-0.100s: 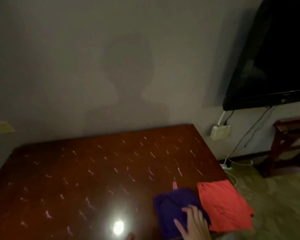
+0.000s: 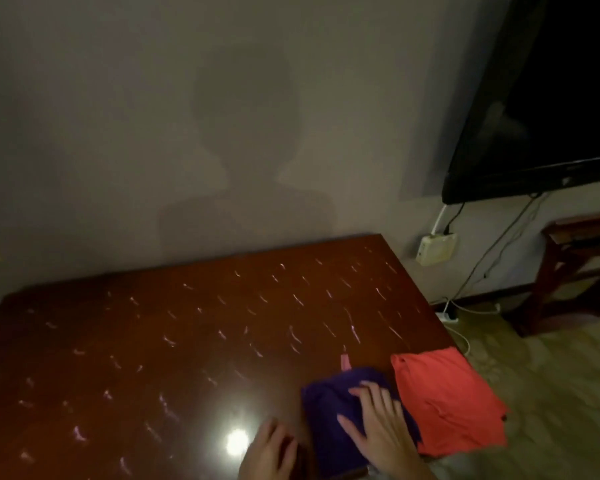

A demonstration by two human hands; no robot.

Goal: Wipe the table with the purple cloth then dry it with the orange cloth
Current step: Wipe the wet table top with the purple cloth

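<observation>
A dark red-brown glossy table [image 2: 187,341] fills the lower left, streaked with many small wet marks. A folded purple cloth [image 2: 329,407] lies near its front right corner. My right hand [image 2: 378,427] rests flat on the purple cloth with fingers spread. Right of it, an orange cloth [image 2: 447,400] lies over the table's right edge, touching the purple one. My left hand [image 2: 271,455] rests on the bare tabletop just left of the purple cloth, fingers loosely curled, holding nothing.
A bright lamp reflection [image 2: 237,441] glares on the tabletop beside my left hand. The table backs onto a grey wall. A black television [image 2: 541,109] hangs at the upper right, with a white box [image 2: 435,249], cables and a wooden stand [image 2: 582,268] below it.
My right hand has slid further forward onto the purple cloth. My left hand has come up into view onto the tabletop.
</observation>
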